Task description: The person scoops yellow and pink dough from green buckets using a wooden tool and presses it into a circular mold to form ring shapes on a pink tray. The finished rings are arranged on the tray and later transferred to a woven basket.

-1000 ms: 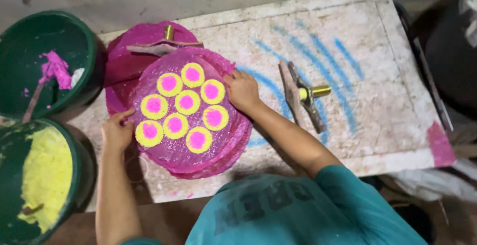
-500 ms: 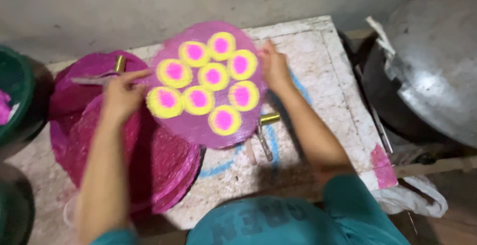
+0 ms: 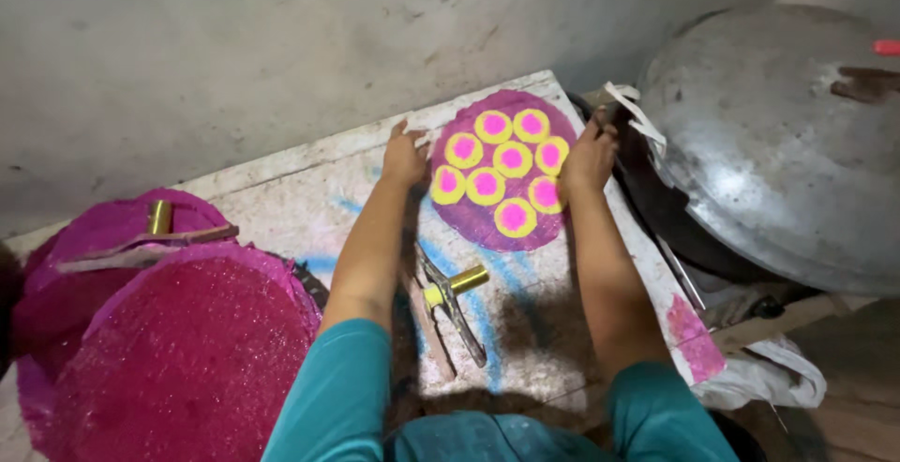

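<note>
I pinch the thin, floppy pink disc at nine and three o'clock, left hand and right hand gripping its fragile edges.

Both your arms stretch forward and slightly rightward, bare from the elbows down, teal sleeves covering the upper arms. Your left hand is palm-down with fingers curled at the tips. Your right hand sits level with it, well apart, fingers bent and gripping downward.

The pink stack and metal pan run off frame.
</note>
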